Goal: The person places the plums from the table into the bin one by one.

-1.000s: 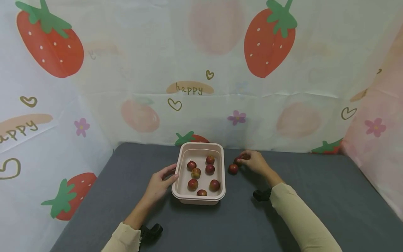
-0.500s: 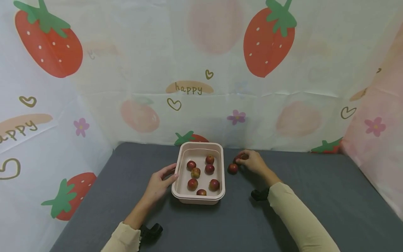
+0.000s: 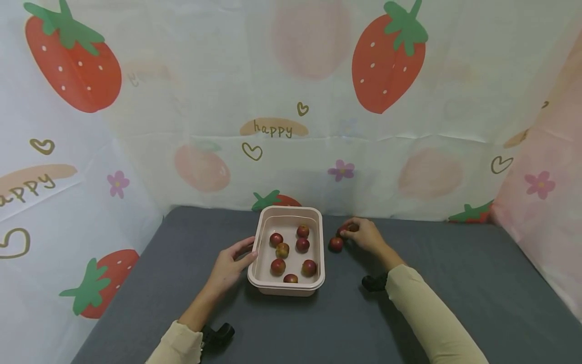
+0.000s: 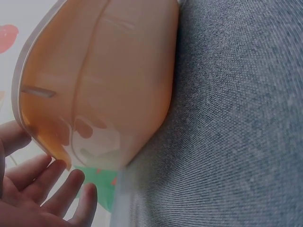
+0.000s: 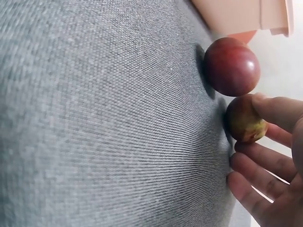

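Observation:
A pale pink plastic container (image 3: 264, 289) stands at mid-table with several red and yellowish plums (image 3: 282, 250) lying apart inside. At its left side is my left hand (image 3: 229, 265), thumb and fingertips touching the rim; in the left wrist view the fingers (image 4: 61, 194) are spread and relaxed. To the container's right, my right hand (image 3: 367, 237) pinches a plum (image 5: 245, 118) between thumb and fingertips, low at the cloth. Whether it has left the cloth I cannot tell. Close beside it lies another dark red plum (image 3: 336, 244).
Grey cloth (image 3: 218, 222) covers the table. Behind it hangs a white curtain (image 3: 218, 101) printed with strawberries, close to the container's far end. Black wrist mounts (image 3: 374, 283) stick out from both cuffs.
Over the last second the right forearm has shifted very slightly left, its hand staying on the same plum. The left hand, container and plums stay where they were.

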Tool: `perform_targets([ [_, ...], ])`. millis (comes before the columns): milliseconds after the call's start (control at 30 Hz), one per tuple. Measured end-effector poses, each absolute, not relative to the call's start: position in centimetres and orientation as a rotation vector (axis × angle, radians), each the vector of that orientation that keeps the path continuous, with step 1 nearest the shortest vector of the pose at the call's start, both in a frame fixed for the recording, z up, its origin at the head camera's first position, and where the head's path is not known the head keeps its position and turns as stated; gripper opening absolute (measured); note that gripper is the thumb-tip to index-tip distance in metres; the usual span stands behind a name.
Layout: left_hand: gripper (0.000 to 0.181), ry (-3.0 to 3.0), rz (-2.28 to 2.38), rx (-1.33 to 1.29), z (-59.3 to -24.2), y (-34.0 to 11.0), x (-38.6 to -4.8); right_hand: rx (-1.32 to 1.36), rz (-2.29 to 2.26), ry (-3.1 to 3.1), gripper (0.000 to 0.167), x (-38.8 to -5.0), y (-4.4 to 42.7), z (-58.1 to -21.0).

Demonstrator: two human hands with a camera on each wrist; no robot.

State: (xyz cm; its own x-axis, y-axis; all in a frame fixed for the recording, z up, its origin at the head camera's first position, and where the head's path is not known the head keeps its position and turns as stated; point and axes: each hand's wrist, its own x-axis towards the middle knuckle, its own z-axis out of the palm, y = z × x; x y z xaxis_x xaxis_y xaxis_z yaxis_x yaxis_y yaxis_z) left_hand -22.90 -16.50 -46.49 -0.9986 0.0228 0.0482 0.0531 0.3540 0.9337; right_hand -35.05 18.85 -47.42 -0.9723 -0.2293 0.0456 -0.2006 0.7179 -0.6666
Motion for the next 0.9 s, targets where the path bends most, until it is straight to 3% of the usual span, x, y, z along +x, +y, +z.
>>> perform_targets([
  [900,0.049,-2.571,-1.75,-0.075,-46.8,-16.6,-23.3,-0.374,-1.181,2.874,0.03,-35.1,19.9,-46.1],
])
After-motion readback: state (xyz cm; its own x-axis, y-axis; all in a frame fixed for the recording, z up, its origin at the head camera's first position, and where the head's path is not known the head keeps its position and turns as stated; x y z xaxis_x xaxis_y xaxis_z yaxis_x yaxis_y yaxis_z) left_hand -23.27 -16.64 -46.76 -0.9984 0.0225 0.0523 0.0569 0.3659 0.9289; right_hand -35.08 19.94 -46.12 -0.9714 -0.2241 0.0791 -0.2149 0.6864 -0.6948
